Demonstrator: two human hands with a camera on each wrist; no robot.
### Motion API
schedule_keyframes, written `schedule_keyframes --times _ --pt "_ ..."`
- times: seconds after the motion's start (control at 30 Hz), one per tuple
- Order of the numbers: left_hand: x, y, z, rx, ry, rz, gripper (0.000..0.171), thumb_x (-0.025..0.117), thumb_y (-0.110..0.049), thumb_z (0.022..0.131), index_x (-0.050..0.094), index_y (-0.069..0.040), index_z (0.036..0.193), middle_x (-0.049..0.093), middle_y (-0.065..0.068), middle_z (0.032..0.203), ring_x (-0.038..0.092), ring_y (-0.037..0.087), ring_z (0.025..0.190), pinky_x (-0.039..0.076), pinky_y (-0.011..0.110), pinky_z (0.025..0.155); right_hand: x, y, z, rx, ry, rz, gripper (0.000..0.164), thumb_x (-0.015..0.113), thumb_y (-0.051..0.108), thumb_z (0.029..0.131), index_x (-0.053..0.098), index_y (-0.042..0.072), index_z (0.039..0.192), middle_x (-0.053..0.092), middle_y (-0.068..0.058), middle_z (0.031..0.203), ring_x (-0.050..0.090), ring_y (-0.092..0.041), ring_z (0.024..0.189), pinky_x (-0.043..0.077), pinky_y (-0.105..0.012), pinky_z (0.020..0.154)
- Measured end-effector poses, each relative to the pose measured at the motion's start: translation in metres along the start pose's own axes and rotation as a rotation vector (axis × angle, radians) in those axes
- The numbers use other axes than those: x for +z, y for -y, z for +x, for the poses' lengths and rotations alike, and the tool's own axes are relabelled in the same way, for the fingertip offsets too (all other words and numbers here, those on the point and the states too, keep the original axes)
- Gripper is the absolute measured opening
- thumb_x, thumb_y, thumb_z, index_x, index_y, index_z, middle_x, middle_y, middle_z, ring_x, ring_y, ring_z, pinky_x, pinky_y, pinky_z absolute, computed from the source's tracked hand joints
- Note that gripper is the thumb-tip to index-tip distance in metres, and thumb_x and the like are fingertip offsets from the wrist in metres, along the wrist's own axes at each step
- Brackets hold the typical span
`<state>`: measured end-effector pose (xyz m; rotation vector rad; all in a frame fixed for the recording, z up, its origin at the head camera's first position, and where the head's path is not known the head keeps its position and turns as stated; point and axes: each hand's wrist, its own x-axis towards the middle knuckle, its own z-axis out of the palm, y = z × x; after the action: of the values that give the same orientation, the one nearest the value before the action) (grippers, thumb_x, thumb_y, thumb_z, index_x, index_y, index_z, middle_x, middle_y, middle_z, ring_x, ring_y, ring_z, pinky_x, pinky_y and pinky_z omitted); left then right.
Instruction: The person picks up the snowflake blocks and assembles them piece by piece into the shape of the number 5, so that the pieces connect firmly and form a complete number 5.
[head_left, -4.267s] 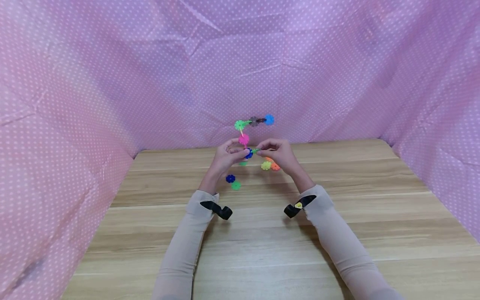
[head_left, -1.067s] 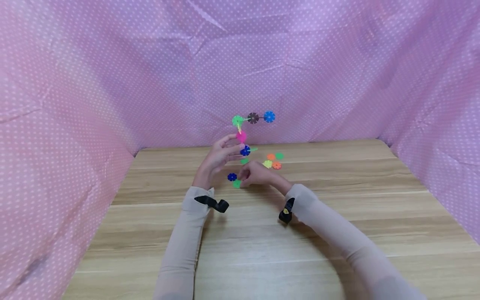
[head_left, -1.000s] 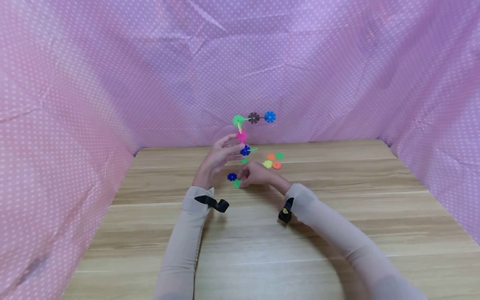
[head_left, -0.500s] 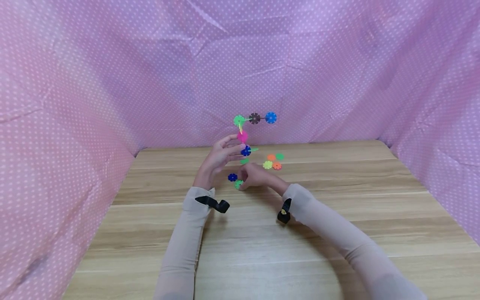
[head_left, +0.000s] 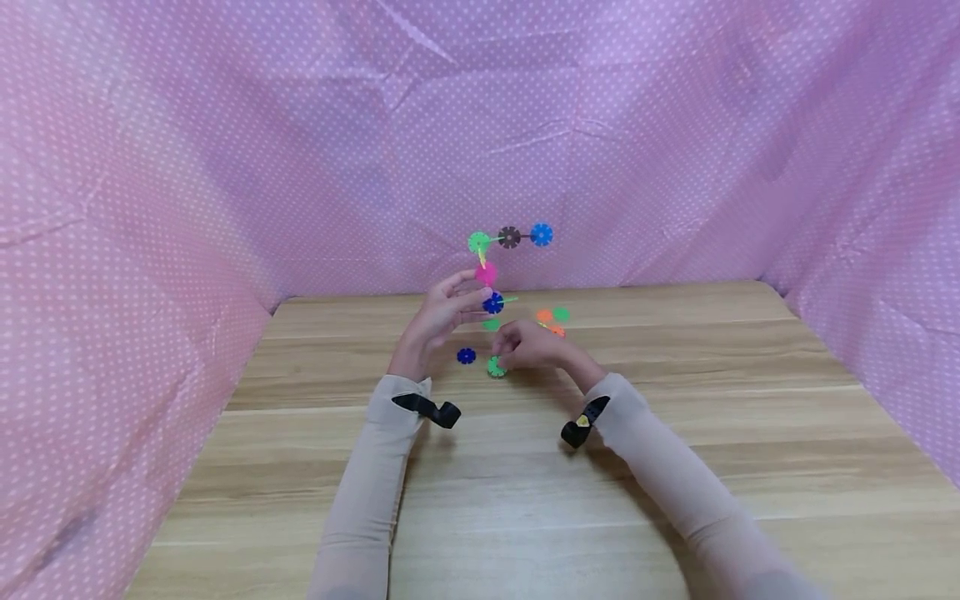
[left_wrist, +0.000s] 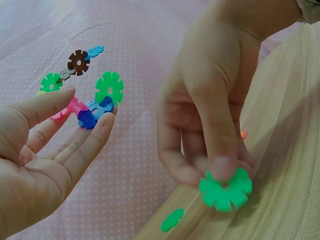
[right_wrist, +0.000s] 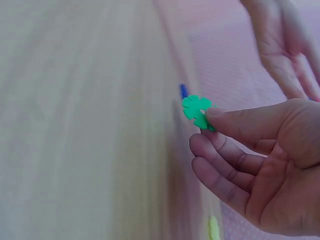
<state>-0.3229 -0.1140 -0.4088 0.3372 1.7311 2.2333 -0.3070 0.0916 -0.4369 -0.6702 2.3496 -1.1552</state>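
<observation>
My left hand [head_left: 435,321] pinches a chain of slotted snowflake discs at its dark blue disc [head_left: 492,302], held up over the table. From there the chain runs up through a pink disc [head_left: 486,272] and a green disc [head_left: 477,242], then right through a brown disc [head_left: 509,237] to a light blue disc [head_left: 542,234]. Another green disc [left_wrist: 109,89] is slotted onto the dark blue one. Lower and to the right, my right hand [head_left: 528,346] pinches a loose green snowflake disc [right_wrist: 195,109] between thumb and fingers, apart from the chain.
On the wooden table [head_left: 480,500] lie a dark blue disc [head_left: 467,356] and a green disc [head_left: 491,324]. Beyond my right hand lie orange discs [head_left: 543,316], another green disc [head_left: 561,314] and a partly hidden yellow one. A pink dotted cloth [head_left: 637,167] hangs behind.
My right hand has left the chain, reached down beside the dark blue disc on the table, taken the green disc there and moved right with it. My left hand keeps holding the chain.
</observation>
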Motion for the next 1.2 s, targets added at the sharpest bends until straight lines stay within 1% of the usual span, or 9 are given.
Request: schedule_keyframes --times 0.13,0.3,0.43,0.5,0.67,0.87,1.03,1.1,1.2 --pt "0.004 0.002 0.000 -0.010 -0.008 -0.006 0.031 0.060 -0.004 0.102 0.056 -0.006 0.132 0.068 0.004 0.109 0.073 0.015 0.089 0.064 0.033 0.083 -0.014 -0.006 -0.010 0.026 -0.076 0.054 0.017 0.072 0.006 0.090 0.071 0.003 0.107 0.070 -0.006 0.091 0.062 -0.015 0.082 0.056 -0.028 0.075" --pt "0.007 0.006 -0.002 -0.019 -0.010 0.001 0.030 0.061 -0.005 0.101 0.058 -0.007 0.131 0.068 0.009 0.118 0.073 0.016 0.093 0.062 0.041 0.092 -0.029 -0.014 -0.020 0.023 -0.185 0.162 0.024 0.071 0.006 0.093 0.071 -0.005 0.114 0.074 -0.008 0.096 0.065 -0.013 0.082 0.060 -0.036 0.079" --pt "0.007 0.011 -0.006 -0.022 -0.011 0.013 0.032 0.061 -0.005 0.101 0.058 -0.007 0.133 0.067 0.010 0.122 0.072 0.017 0.093 0.052 0.055 0.105 -0.036 -0.015 -0.026 -0.009 -0.275 0.232 0.027 0.071 0.005 0.093 0.069 -0.008 0.117 0.073 -0.005 0.091 0.066 -0.010 0.080 0.062 -0.042 0.083" --pt "0.007 0.013 -0.007 -0.024 -0.015 0.016 0.033 0.061 -0.005 0.101 0.058 -0.008 0.133 0.068 0.008 0.119 0.072 0.016 0.092 0.047 0.060 0.110 -0.039 -0.014 -0.029 -0.021 -0.308 0.286 0.027 0.070 0.005 0.094 0.067 -0.008 0.118 0.072 -0.002 0.090 0.067 -0.010 0.080 0.061 -0.048 0.089" --pt "0.007 0.015 -0.010 -0.025 -0.023 0.011 0.028 0.060 -0.005 0.102 0.058 -0.009 0.129 0.071 0.002 0.110 0.073 0.016 0.093 0.038 0.067 0.113 -0.043 -0.008 -0.032 -0.025 -0.364 0.383 0.027 0.069 0.008 0.097 0.065 -0.006 0.119 0.070 0.002 0.089 0.067 -0.011 0.083 0.056 -0.056 0.098" --pt "0.007 0.015 -0.012 -0.014 -0.034 0.012 0.027 0.058 -0.003 0.102 0.059 -0.011 0.129 0.072 0.001 0.110 0.072 0.015 0.094 0.041 0.064 0.111 -0.047 -0.005 -0.034 -0.058 -0.396 0.435 0.028 0.068 0.007 0.097 0.064 -0.008 0.120 0.070 0.006 0.088 0.067 -0.011 0.083 0.057 -0.054 0.097" --pt "0.011 0.013 -0.012 -0.011 -0.053 -0.002 0.028 0.059 -0.003 0.102 0.058 -0.010 0.129 0.070 0.002 0.109 0.071 0.012 0.090 0.037 0.067 0.113 -0.050 -0.004 -0.036 -0.076 -0.413 0.451 0.029 0.068 0.007 0.097 0.063 -0.009 0.120 0.070 0.007 0.087 0.068 -0.008 0.081 0.061 -0.042 0.091" --pt "0.012 0.013 -0.011 -0.013 -0.061 0.005 0.029 0.060 -0.004 0.102 0.059 -0.011 0.130 0.070 0.001 0.108 0.070 0.012 0.087 0.039 0.065 0.113 -0.051 -0.003 -0.037 -0.077 -0.416 0.461 0.029 0.068 0.007 0.097 0.063 -0.009 0.121 0.071 0.008 0.087 0.069 -0.008 0.080 0.061 -0.041 0.090" --pt "0.014 0.012 -0.011 -0.013 -0.076 0.017 0.029 0.061 -0.006 0.101 0.059 -0.012 0.129 0.069 0.001 0.109 0.069 0.011 0.085 0.047 0.058 0.109 -0.052 -0.002 -0.040 -0.076 -0.418 0.466 0.028 0.069 0.007 0.097 0.064 -0.008 0.120 0.071 0.008 0.086 0.070 -0.009 0.079 0.062 -0.043 0.090"
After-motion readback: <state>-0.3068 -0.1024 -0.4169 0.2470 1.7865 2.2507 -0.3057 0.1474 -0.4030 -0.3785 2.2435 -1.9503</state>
